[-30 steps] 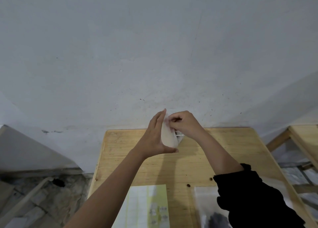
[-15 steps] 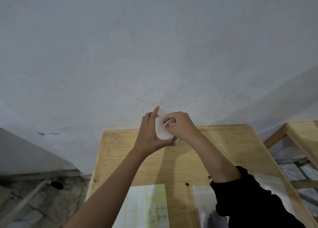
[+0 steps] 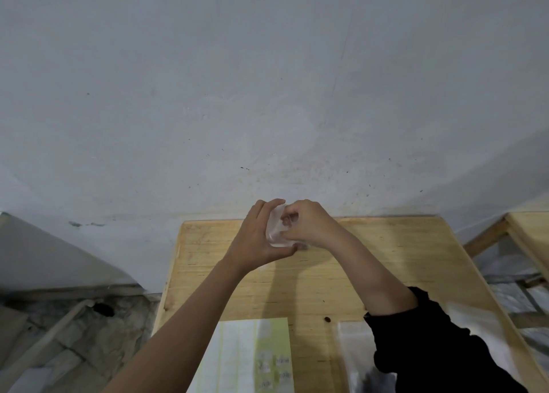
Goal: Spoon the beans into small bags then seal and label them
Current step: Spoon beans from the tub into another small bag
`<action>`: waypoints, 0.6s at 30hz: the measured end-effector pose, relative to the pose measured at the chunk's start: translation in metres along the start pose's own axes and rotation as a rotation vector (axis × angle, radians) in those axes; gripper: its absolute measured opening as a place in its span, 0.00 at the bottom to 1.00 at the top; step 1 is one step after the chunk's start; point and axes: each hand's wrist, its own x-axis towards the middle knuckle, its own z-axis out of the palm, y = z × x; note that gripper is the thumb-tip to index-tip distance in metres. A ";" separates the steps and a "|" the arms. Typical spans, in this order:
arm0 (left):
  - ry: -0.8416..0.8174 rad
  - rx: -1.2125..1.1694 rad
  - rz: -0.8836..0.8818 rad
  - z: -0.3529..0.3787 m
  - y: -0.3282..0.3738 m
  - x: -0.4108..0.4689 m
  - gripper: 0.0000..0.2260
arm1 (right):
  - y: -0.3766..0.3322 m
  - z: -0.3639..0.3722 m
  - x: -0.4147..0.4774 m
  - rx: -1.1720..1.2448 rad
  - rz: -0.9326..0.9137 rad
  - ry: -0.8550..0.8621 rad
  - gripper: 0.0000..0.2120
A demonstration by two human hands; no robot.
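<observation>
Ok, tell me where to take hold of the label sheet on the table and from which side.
Take the label sheet by its far right corner, coming from the right hand's side. It lies flat on the wooden table, so a fingertip probably has to lift the edge first. That corner is bare, while the left forearm crosses its left edge. Both hands now hold the small bag.

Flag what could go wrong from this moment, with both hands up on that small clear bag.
1. The small clear bag is pinched in mid-air between the left hand and right hand, above the wooden table; it could slip from the fingers.
2. The head camera barely shows the label sheet and the plastic bag at the bottom edge, so reaching for them may fumble.
</observation>
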 end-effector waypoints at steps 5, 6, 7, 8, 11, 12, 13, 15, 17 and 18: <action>-0.029 -0.006 -0.080 -0.001 -0.017 0.001 0.39 | 0.021 0.002 0.013 0.218 0.023 -0.036 0.14; -0.039 -0.014 -0.110 -0.001 -0.021 0.002 0.38 | 0.026 0.001 0.017 0.286 0.041 -0.030 0.13; -0.050 -0.021 -0.142 -0.002 -0.026 0.003 0.38 | 0.033 0.001 0.021 0.348 0.065 -0.007 0.10; -0.065 -0.027 -0.173 -0.003 -0.029 0.003 0.37 | 0.041 0.000 0.026 0.405 0.086 0.040 0.08; -0.130 -0.022 -0.258 -0.003 -0.043 0.006 0.37 | 0.069 -0.003 0.041 0.405 0.146 0.304 0.05; -0.156 -0.015 -0.280 -0.002 -0.049 0.007 0.37 | 0.080 -0.002 0.044 0.352 0.172 0.383 0.06; -0.182 -0.005 -0.295 0.000 -0.053 0.008 0.37 | 0.092 0.000 0.048 0.292 0.197 0.435 0.07; -0.241 0.022 -0.318 0.005 -0.061 0.011 0.37 | 0.115 0.004 0.053 0.168 0.252 0.440 0.10; -0.298 0.038 -0.336 0.011 -0.068 0.013 0.38 | 0.133 0.009 0.057 0.095 0.358 0.305 0.15; -0.323 0.035 -0.350 0.015 -0.072 0.014 0.38 | 0.137 0.012 0.058 0.080 0.422 0.210 0.14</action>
